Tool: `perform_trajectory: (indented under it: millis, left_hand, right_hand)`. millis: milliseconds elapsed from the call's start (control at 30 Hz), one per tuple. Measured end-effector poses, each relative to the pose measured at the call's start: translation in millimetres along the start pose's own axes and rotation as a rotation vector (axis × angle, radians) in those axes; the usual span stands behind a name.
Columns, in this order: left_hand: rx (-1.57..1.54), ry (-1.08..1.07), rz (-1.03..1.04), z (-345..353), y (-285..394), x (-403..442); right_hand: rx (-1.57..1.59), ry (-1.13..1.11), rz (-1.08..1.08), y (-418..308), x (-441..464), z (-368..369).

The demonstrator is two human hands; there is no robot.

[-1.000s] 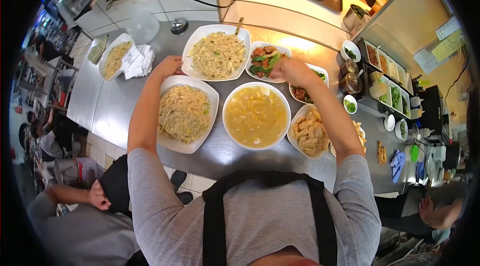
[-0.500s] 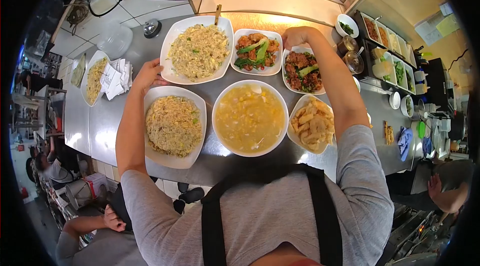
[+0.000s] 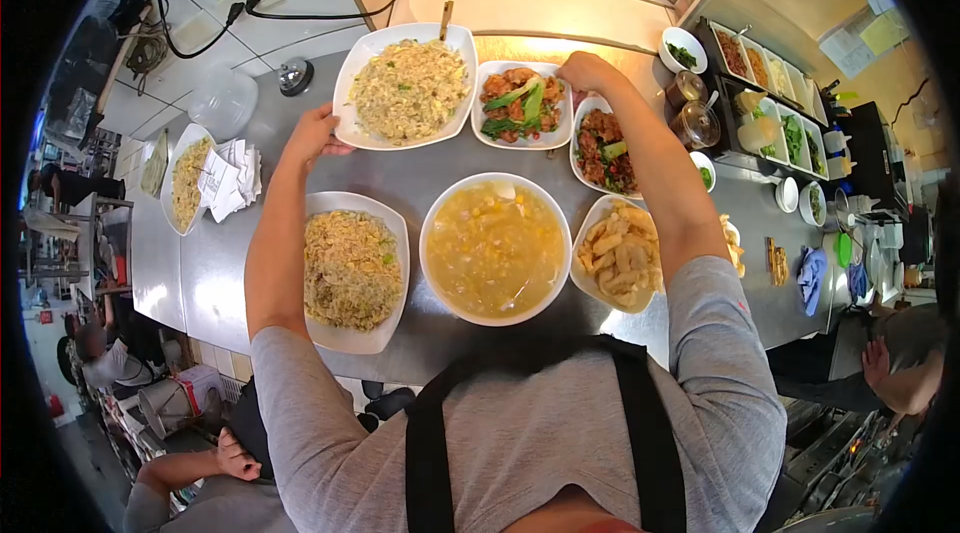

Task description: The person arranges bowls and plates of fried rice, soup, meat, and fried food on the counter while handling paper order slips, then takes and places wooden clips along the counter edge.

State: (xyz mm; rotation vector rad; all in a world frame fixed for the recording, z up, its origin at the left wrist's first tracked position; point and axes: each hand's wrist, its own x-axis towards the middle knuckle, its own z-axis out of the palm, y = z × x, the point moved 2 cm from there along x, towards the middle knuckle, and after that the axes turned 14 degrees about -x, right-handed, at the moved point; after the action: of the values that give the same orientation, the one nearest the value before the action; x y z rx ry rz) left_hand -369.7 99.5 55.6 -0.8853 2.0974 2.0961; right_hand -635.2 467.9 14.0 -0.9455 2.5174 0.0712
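My left hand (image 3: pixel 316 133) is closed on the left rim of a square white plate of fried rice (image 3: pixel 412 91), which has an upright utensil handle (image 3: pixel 446 21) at its far edge. My right hand (image 3: pixel 586 75) grips the upper right corner of a small white dish of fried meat with greens (image 3: pixel 522 105); its fingertips are partly hidden. Below that hand, partly behind my forearm, is a dish of browned meat (image 3: pixel 600 148). Nearer me stand a second plate of fried rice (image 3: pixel 352 268), a round bowl of yellow soup (image 3: pixel 493 248) and a dish of pale fried pieces (image 3: pixel 620 253).
To the left are another rice plate (image 3: pixel 187 185), crumpled paper slips (image 3: pixel 232 178) and a call bell (image 3: pixel 294 77). Ingredient trays (image 3: pixel 790 138), sauce jars (image 3: pixel 695 123) and a blue cloth (image 3: pixel 812 278) lie to the right. Other people stand at both sides.
The held rice plate has moved away from me and slightly right, widening the gap to the nearer plate. The held meat dish has shifted a little. Both hands keep their grip.
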Motion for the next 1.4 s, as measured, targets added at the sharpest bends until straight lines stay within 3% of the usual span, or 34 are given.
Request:
perform_trajectory:
  millis: [100,233,367,667,700,767,833,900,933,1000,1033,1100,1167,1233,1300,1400]
  left_hand:
    - [-0.010,0.030,0.018,19,8,11]
    - [-0.070,0.066,0.054,39,10,39]
    - [-0.085,0.089,0.066,64,23,63]
    - [-0.148,0.214,0.094,91,46,110]
    - [-0.169,0.237,0.094,90,42,119]
    - [-0.245,0.262,0.148,95,40,128]
    - [-0.346,0.319,0.221,97,29,130]
    - [-0.476,0.404,0.330,101,22,127]
    - [-0.521,0.445,0.367,105,19,121]
    - [-0.361,0.422,0.442,121,9,107]
    - [-0.282,0.412,0.483,131,3,100]
    - [-0.127,0.101,0.484,162,-6,82]
    - [-0.024,-0.307,0.176,206,0,59]
    - [0.343,-0.520,0.067,250,0,40]
    - [0.628,-0.485,0.090,283,4,19]
    - [0.962,-0.486,0.334,309,12,16]
  right_hand:
    - [0.167,0.010,0.197,4,-4,-12]
    - [0.336,0.180,0.366,25,5,-18]
    - [0.193,0.265,0.443,37,8,-39]
    - [0.198,0.318,0.672,81,67,-61]
    - [0.120,0.482,0.644,85,81,-56]
    - [0.101,0.354,0.426,97,88,-65]
    - [0.557,0.512,0.348,91,64,-70]
    - [0.505,0.480,0.223,76,24,-80]
    - [-0.056,0.722,-0.257,84,15,-78]
    - [-0.021,0.064,-0.118,94,-11,-60]
    - [0.058,-0.028,-0.113,82,-42,-53]
    - [-0.005,-0.261,-0.262,92,-62,-24]
    - [0.260,-0.453,0.023,71,-95,-19]
    - [0.123,-0.288,-0.213,76,-89,0]
    - [0.100,-0.177,-0.268,80,-91,5]
    - [0.100,-0.133,-0.225,96,-91,-7]
